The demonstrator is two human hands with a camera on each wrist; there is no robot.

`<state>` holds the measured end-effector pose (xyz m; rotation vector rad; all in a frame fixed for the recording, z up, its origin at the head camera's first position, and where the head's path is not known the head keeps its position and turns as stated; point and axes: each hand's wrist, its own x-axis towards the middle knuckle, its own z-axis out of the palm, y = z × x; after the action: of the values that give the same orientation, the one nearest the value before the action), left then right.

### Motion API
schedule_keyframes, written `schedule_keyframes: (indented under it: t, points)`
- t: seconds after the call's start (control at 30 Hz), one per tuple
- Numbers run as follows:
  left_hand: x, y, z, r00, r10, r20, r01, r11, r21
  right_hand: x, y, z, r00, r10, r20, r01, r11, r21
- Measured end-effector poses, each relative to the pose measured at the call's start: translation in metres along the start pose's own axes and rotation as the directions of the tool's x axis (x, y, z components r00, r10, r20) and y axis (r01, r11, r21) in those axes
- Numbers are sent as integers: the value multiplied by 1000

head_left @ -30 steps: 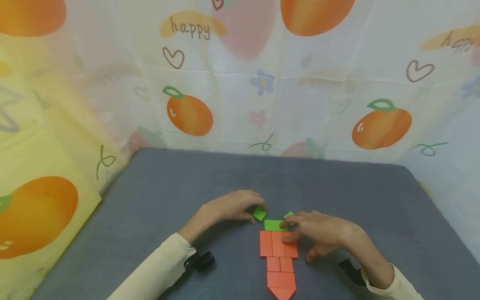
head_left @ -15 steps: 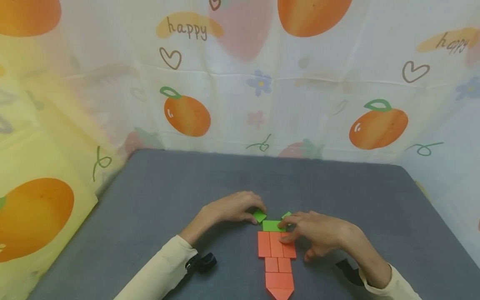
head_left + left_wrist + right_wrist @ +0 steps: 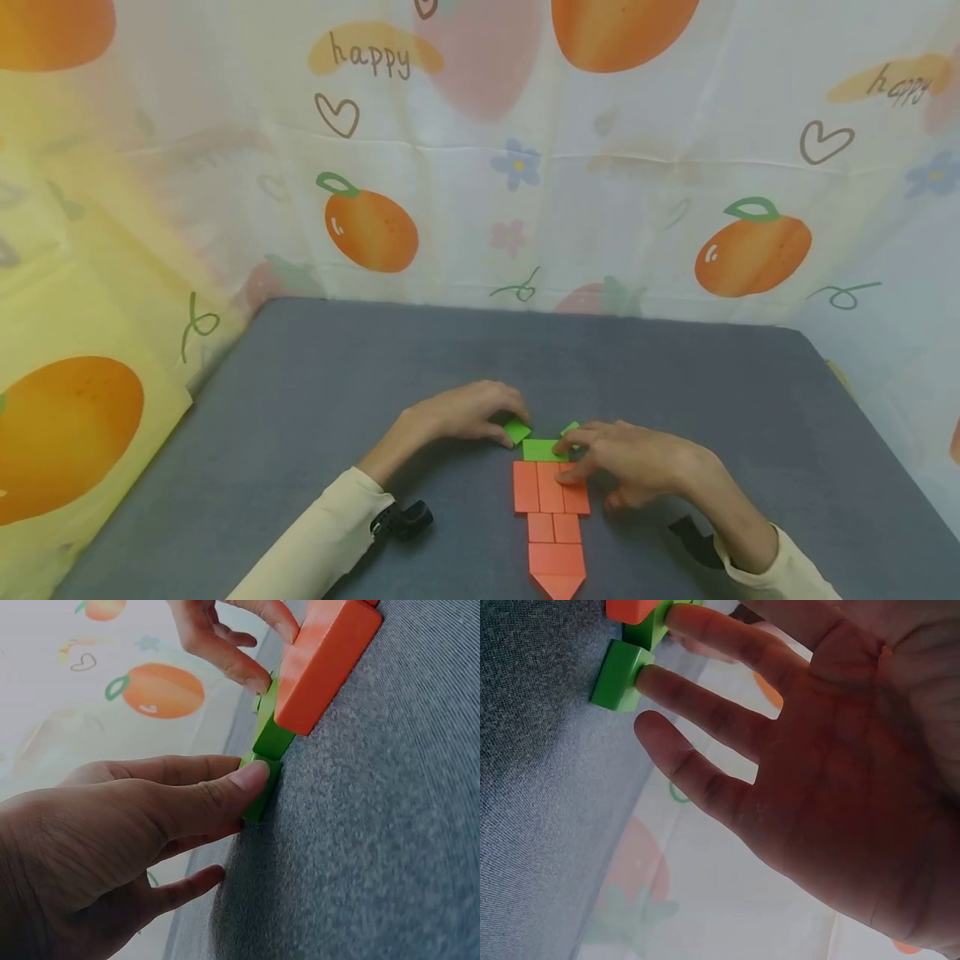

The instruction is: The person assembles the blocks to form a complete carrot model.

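Note:
In the head view my left hand pinches a small green block between thumb and fingers. The left wrist view has that block at one end of a longer green block, with my thumb along its side. My right hand spreads its fingers over the other end of the green rectangular block and the orange-red block below it. One right fingertip touches a second small green block, set at a slant.
Flat orange-red blocks continue toward me: two small ones side by side, a wide one, then a triangle. All lie on a dark grey table. A fruit-print cloth hangs behind it.
The head view has shifted slightly. The small green block in my left hand has come a little closer to the green rectangular block. My right hand keeps nearly the same place.

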<state>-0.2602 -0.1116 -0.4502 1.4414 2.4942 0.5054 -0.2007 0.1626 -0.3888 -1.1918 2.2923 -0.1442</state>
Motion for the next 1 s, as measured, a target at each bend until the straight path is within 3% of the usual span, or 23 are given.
schedule_keyframes:
  t: [0.13,0.23,0.4,0.5,0.63,0.8,1.0]
  points:
    - [-1,1,-1,1000,7,-7,-7,1000,4,3,0,0,1000,-10,-23,9,999,-35]
    - [-2,1,-1,1000,4,-8,-4,1000,12,5,2,0,996,-61,-62,55,993,-102]
    - [-2,4,0,1000,-12,1,12,1000,11,7,6,2,974,-186,-131,157,967,-200]
    - [-2,5,0,1000,-26,5,26,1000,4,6,10,2,960,-217,-176,179,962,-206]
    - [-2,5,1,999,-33,6,33,999,0,5,15,2,964,-162,-212,130,979,-159]
    - [-4,6,0,1000,-31,3,31,1000,-3,4,19,-1,982,-75,-171,65,996,-64]
    - [-3,5,0,1000,-28,4,28,1000,3,4,19,-1,988,-57,-147,59,998,11]
